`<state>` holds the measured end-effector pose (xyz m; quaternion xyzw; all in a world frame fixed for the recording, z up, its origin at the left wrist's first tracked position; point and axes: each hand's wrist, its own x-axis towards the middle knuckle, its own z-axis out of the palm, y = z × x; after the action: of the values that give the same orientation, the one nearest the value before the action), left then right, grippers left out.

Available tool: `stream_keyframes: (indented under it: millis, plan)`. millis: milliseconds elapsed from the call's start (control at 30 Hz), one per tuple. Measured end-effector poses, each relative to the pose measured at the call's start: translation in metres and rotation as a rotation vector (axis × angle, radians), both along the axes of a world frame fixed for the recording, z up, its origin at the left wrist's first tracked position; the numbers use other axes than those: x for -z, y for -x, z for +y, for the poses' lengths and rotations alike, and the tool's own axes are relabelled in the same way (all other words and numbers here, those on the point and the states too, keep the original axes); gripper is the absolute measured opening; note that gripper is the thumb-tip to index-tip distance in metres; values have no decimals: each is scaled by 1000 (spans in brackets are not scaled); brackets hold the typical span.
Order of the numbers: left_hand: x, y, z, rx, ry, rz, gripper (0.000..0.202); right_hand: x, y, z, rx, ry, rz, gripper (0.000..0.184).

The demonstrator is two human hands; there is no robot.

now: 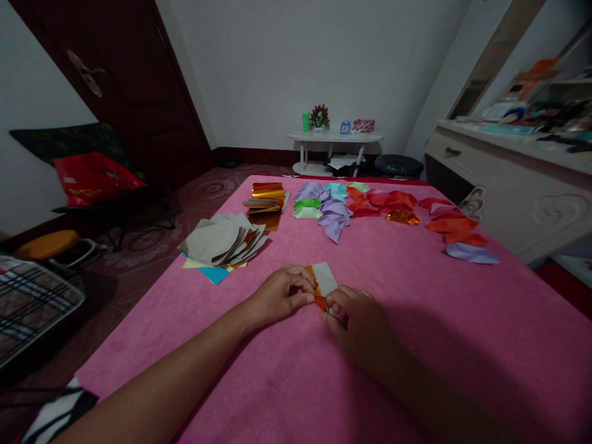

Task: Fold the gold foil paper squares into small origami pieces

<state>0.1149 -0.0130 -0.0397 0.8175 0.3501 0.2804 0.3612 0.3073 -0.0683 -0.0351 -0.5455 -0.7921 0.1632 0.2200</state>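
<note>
A sheet of gold foil paper (325, 279) with a pale grey back lies partly folded on the pink tablecloth (277, 382), between my two hands. My left hand (287, 293) is closed on its left side, thumb and fingers pinching the gold edge. From the right, my right hand (355, 314) pinches the lower right edge, where an orange-gold corner is turned over. My fingers hide part of the folds. Left of the hands rests a fanned stack of grey-backed paper (222, 239), with blue and yellow sheets beneath it.
Behind the stack is a pile of folded gold foil strips (268, 200). Folded paper pieces in purple (333, 216), green (308, 203), red (398, 200) and orange (456, 225) spread along the far side. A white dresser (518, 185) stands at the right, a chair with a red bag (95, 179) at the left.
</note>
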Motion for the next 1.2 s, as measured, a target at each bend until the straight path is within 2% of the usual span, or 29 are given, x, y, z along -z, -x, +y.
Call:
stream_keyframes:
  millis: [167,300,533,833,1067,1200]
  plan:
    - [7,-5,0,-57,-34,8,10,3,-2,1,-1,-37,26,17]
    - [7,-4,0,-51,-46,17,12,4,-2,2,13,-49,22,20]
    - [2,-6,-1,-52,-62,45,13,5,-1,3,53,-57,1,18]
    - [12,-10,-2,-129,-131,98,11,5,0,4,83,-24,15,7]
    - [10,-13,-6,-146,-161,91,10,4,-1,4,16,-15,21,15]
    - [10,-13,-8,-131,-152,82,9,-3,-3,2,-30,-1,-9,9]
